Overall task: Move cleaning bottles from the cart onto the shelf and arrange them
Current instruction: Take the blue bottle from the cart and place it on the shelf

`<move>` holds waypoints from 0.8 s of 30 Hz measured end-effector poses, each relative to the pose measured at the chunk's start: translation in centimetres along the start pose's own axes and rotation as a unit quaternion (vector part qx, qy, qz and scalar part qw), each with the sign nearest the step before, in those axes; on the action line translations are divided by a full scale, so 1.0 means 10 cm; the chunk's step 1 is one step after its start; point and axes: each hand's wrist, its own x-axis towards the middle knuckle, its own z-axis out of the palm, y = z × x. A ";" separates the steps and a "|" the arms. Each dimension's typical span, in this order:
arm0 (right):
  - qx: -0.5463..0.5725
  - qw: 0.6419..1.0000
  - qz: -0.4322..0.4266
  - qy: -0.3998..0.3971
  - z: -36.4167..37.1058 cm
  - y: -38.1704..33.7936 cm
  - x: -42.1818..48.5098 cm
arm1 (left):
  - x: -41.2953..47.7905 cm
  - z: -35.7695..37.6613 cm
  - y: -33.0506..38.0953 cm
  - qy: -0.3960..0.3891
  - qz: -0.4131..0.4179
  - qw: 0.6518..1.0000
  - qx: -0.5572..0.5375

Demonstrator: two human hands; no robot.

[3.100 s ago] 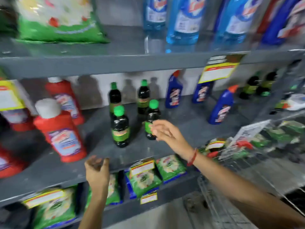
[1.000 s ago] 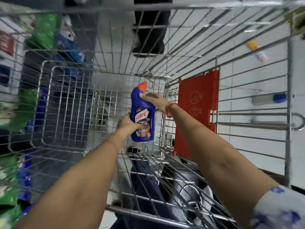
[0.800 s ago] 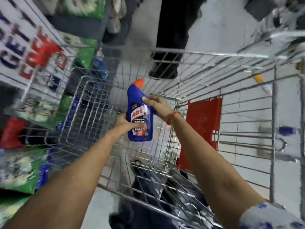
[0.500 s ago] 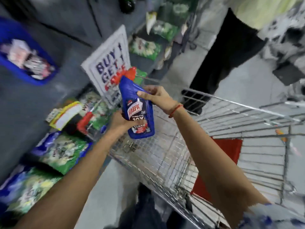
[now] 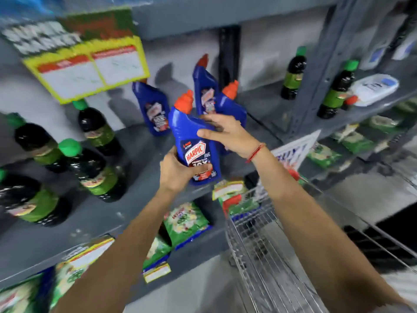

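**Blue Harpic bottle held at the grey shelf**

At the shelf front, above its edge, both hands hold one blue bottle (image 5: 195, 141). Bottle: glossy blue plastic, flat-sided body, angled neck, orange-red cap. Front label reads "HARPIC" in white on a red shield; smaller print below partly covered. Bottle tilts slightly, cap toward upper left.

Grip: left hand (image 5: 178, 171) is wrapped around the base, thumb across the lower label. Right hand (image 5: 228, 134) grasps the upper body from the right side, fingers curled over the shoulder. Red thread band on the right wrist.

Surface: grey shelf (image 5: 135, 199), matte, painted, with small pale scuffs. Three matching blue bottles (image 5: 155, 114) stand further back near the white rear wall; the two on the right stand close together, just behind the held one. Dark bottles (image 5: 94, 170) with green caps and green labels stand in a group at left; shape round, surface shiny. Two more of these stand on the neighbouring bay to the right, beyond a grey upright post. A yellow-framed price card (image 5: 90, 68) hangs from the shelf above, print blurred.

Lower level: green printed packets (image 5: 186, 222), soft crinkled film, with small yellow tags at the shelf edge. Wire cart (image 5: 259, 256), bare metal grid, stands at lower right against the shelving. Floor pale grey.
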 end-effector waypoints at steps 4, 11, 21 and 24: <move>-0.006 0.998 -0.007 -0.063 0.29 -0.03 0.37 | 0.12 -0.32 -0.12 0.068 -0.011 0.997 0.019; -0.037 0.993 -0.015 -0.111 0.47 -0.05 0.73 | 0.31 -0.54 -0.24 0.114 -0.031 0.992 0.041; -0.019 0.997 0.002 -0.069 0.47 0.24 0.67 | 0.39 -0.53 -0.48 0.078 -0.029 0.996 0.040; -0.014 1.000 0.005 0.013 0.43 0.47 0.45 | 0.33 -0.54 -0.67 0.059 -0.033 0.997 0.037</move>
